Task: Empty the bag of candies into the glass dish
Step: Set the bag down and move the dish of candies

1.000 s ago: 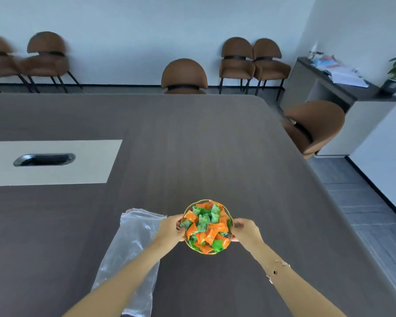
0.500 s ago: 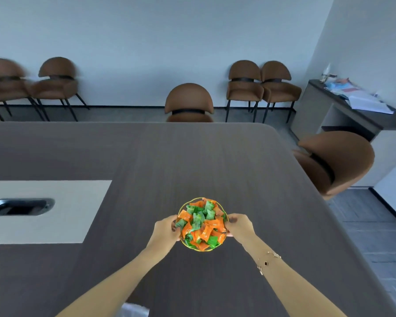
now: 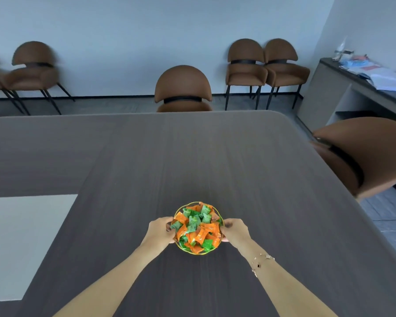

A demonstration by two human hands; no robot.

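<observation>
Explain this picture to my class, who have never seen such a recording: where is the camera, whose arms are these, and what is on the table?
There is no machine here. The camera sits on a person's head, looking forward and down, so the two bare arms are that person's own. The left hand and right hand grip opposite sides of a glass dish filled with orange and green wrapped candies. The dish is over a dark wooden table; whether it rests on it is unclear. Brown chairs stand around the room. No bag shows.
</observation>
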